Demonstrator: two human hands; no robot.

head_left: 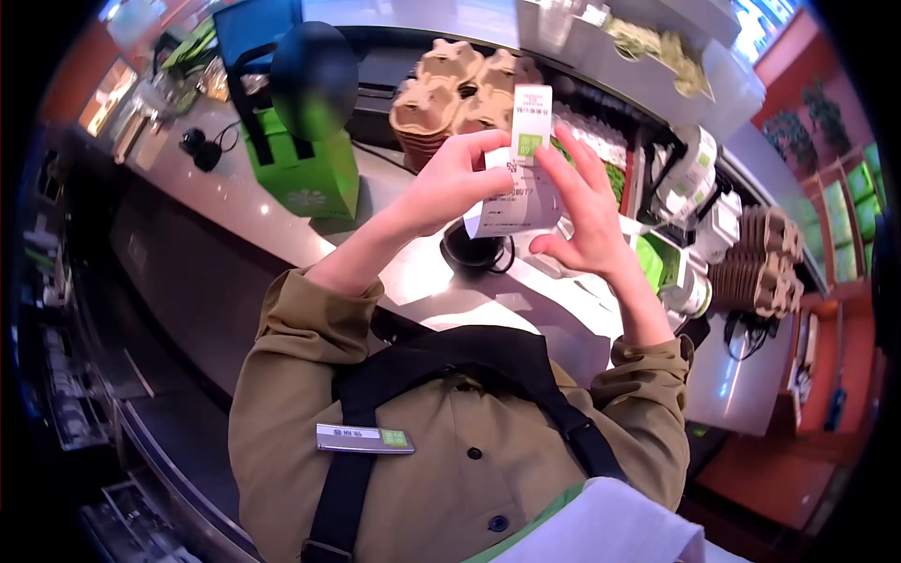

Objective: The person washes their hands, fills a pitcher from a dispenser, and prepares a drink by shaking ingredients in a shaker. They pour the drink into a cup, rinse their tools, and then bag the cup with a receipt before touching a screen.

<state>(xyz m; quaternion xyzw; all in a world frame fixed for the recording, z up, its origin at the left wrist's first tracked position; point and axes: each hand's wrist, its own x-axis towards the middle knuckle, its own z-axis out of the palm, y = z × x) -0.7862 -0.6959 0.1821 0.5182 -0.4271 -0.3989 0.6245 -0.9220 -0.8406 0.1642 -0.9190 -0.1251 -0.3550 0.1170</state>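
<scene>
Between my two hands is a printed paper receipt (526, 208), held up above the counter. My left hand (455, 183) pinches its left edge between thumb and fingers. A narrow white slip with a green patch (533, 111) rises at the top of the receipt and overlaps it. My right hand (587, 211) is open at the right side, fingers stretched up beside the slip, an index fingertip right at its edge and the thumb apart. Below the receipt, a black rounded device (471, 251) with a cable is partly hidden.
Stacked cardboard cup carriers (427, 113) stand behind my hands, with another stack (765, 263) at the right. A green bag (305, 174) stands on the left counter, under a blurred black disc (314, 80). White rolls or cups (694, 159) line the right side.
</scene>
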